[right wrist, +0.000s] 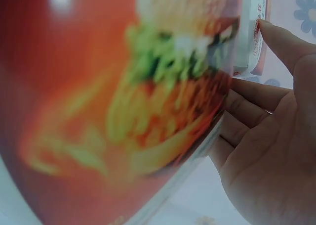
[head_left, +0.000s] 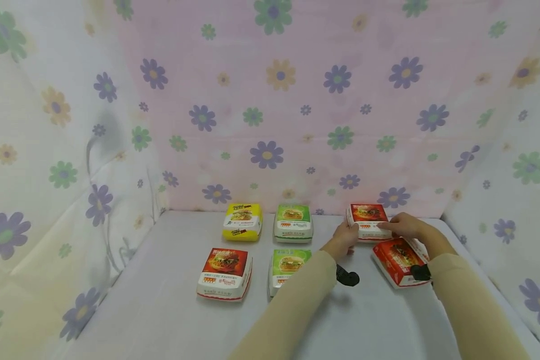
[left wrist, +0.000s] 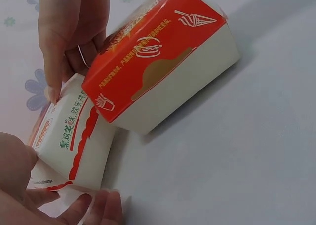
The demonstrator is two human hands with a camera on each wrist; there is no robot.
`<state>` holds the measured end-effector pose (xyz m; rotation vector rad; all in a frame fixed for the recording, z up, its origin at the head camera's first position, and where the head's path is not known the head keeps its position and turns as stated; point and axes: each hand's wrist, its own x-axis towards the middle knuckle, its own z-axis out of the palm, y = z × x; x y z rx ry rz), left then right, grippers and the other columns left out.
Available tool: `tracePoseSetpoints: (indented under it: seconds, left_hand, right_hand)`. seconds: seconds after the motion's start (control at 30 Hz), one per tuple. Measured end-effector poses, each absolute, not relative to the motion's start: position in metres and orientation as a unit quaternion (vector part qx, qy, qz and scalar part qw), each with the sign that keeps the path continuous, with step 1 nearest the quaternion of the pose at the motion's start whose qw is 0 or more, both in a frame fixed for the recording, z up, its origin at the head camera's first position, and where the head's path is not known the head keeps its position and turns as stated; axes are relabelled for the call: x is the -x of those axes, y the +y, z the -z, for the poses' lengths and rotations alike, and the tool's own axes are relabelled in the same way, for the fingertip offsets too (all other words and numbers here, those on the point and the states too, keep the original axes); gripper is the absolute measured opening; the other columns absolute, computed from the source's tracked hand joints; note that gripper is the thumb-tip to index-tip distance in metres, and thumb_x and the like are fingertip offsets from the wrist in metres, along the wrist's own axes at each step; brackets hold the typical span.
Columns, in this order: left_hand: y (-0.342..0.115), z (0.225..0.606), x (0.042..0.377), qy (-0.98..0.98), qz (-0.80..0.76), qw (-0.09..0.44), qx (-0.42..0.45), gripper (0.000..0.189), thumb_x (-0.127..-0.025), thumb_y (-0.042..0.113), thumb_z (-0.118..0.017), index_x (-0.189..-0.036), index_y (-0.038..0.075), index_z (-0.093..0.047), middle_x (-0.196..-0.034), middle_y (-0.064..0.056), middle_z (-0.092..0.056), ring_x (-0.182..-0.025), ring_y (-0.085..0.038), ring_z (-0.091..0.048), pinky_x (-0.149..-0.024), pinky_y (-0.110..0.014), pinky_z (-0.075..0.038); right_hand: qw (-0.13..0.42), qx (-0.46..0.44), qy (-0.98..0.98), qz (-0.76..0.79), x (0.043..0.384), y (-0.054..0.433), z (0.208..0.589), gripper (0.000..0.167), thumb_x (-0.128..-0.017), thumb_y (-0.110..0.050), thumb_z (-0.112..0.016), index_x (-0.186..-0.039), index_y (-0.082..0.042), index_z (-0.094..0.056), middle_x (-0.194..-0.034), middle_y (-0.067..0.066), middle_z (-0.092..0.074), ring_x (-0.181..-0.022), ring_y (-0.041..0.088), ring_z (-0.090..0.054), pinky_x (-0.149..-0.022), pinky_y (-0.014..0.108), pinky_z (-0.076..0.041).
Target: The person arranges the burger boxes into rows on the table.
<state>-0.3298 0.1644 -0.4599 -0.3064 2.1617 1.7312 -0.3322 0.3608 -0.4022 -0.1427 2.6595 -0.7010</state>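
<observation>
At the back right of the table stands a red-and-white burger box point(head_left: 368, 215). My left hand point(head_left: 343, 237) grips its left side, thumb near the top, with the other fingers low along the side in the left wrist view. On the right side, my right hand point(head_left: 407, 226) holds the same box, its thumb on the top edge. A second red burger box point(head_left: 400, 262) lies slanted just in front, below my right hand and wrist. In the right wrist view this slanted box point(right wrist: 123, 101) fills much of the picture and hides part of the right fingers.
To the left stand a yellow burger box point(head_left: 242, 222), a green one point(head_left: 293, 224) at the back, another red one point(head_left: 225, 275) in front, and a front green one point(head_left: 288, 262) partly behind my left sleeve. Flowered cloth point(head_left: 270, 125) walls the white table point(head_left: 162, 310) at back and sides.
</observation>
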Motion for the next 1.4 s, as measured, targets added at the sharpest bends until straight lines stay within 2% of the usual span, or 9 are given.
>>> tracePoseSetpoints:
  seconds: [0.2, 0.3, 0.43, 0.7, 0.97, 1.07, 1.2, 1.4]
  left_hand:
    - [0.150, 0.454, 0.330, 0.756, -0.629, 0.159, 0.090, 0.047, -0.108, 0.035, -0.052, -0.150, 0.015, -0.051, -0.108, -0.003, -0.062, -0.078, -0.020, -0.051, -0.064, -0.033, -0.046]
    - [0.139, 0.449, 0.329, 0.755, -0.635, 0.150, 0.070, 0.047, -0.108, 0.033, -0.051, -0.149, 0.009, -0.052, -0.118, -0.006, -0.065, -0.096, -0.021, -0.057, -0.083, -0.038, -0.051]
    - [0.126, 0.446, 0.330, 0.765, -0.625, 0.146, 0.053, 0.046, -0.109, 0.032, -0.049, -0.145, 0.004, -0.054, -0.127, -0.010, -0.065, -0.115, -0.022, -0.056, -0.106, -0.043, -0.045]
    - [0.110, 0.441, 0.331, 0.753, -0.634, 0.167, 0.058, 0.045, -0.110, 0.032, -0.048, -0.145, 0.003, -0.053, -0.116, -0.009, -0.066, -0.097, -0.020, -0.059, -0.097, -0.043, -0.052]
    - [0.103, 0.440, 0.320, 0.750, -0.632, 0.181, 0.073, 0.042, -0.111, 0.029, -0.045, -0.144, 0.004, -0.052, -0.107, -0.007, -0.062, -0.075, -0.018, -0.052, -0.085, -0.040, -0.052]
    - [0.103, 0.442, 0.319, 0.749, -0.632, 0.184, 0.076, 0.041, -0.111, 0.028, -0.045, -0.141, 0.000, -0.052, -0.109, -0.009, -0.062, -0.073, -0.018, -0.049, -0.087, -0.040, -0.053]
    - [0.102, 0.445, 0.320, 0.746, -0.632, 0.198, 0.073, 0.042, -0.112, 0.029, -0.044, -0.140, -0.002, -0.051, -0.110, -0.010, -0.062, -0.076, -0.018, -0.050, -0.091, -0.041, -0.054]
    - [0.100, 0.445, 0.323, 0.764, -0.604, 0.213, 0.077, 0.044, -0.111, 0.033, -0.044, -0.139, 0.000, -0.050, -0.100, -0.011, -0.057, -0.068, -0.019, -0.048, -0.091, -0.042, -0.056]
  right_hand:
    - [0.186, 0.065, 0.948, 0.250, 0.328, 0.343, 0.395, 0.062, -0.106, -0.046, -0.051, -0.117, 0.013, -0.064, -0.102, 0.020, -0.069, -0.095, 0.034, -0.062, -0.087, 0.047, -0.054]
    - [0.180, 0.060, 0.949, 0.253, 0.328, 0.335, 0.394, 0.064, -0.106, -0.047, -0.051, -0.122, 0.014, -0.061, -0.107, 0.023, -0.070, -0.102, 0.039, -0.063, -0.092, 0.052, -0.053]
    - [0.167, 0.051, 0.948, 0.267, 0.329, 0.325, 0.396, 0.065, -0.106, -0.046, -0.052, -0.125, 0.016, -0.059, -0.111, 0.025, -0.069, -0.107, 0.043, -0.063, -0.093, 0.054, -0.052]
    - [0.156, 0.057, 0.946, 0.280, 0.325, 0.309, 0.396, 0.062, -0.107, -0.041, -0.051, -0.123, 0.018, -0.059, -0.110, 0.026, -0.070, -0.105, 0.041, -0.065, -0.090, 0.051, -0.052]
    - [0.164, 0.050, 0.946, 0.275, 0.328, 0.304, 0.413, 0.060, -0.106, -0.041, -0.052, -0.120, 0.017, -0.061, -0.102, 0.021, -0.071, -0.102, 0.039, -0.065, -0.085, 0.045, -0.054]
    - [0.166, 0.043, 0.946, 0.275, 0.327, 0.304, 0.416, 0.059, -0.106, -0.041, -0.053, -0.119, 0.016, -0.061, -0.103, 0.022, -0.071, -0.100, 0.037, -0.065, -0.085, 0.046, -0.054]
    - [0.168, 0.046, 0.949, 0.264, 0.327, 0.303, 0.416, 0.054, -0.107, -0.039, -0.051, -0.110, 0.013, -0.066, -0.101, 0.021, -0.071, -0.094, 0.033, -0.065, -0.079, 0.042, -0.053]
    - [0.173, 0.042, 0.955, 0.237, 0.327, 0.300, 0.410, 0.051, -0.106, -0.039, -0.051, -0.105, 0.010, -0.064, -0.093, 0.016, -0.070, -0.085, 0.027, -0.060, -0.074, 0.037, -0.050]
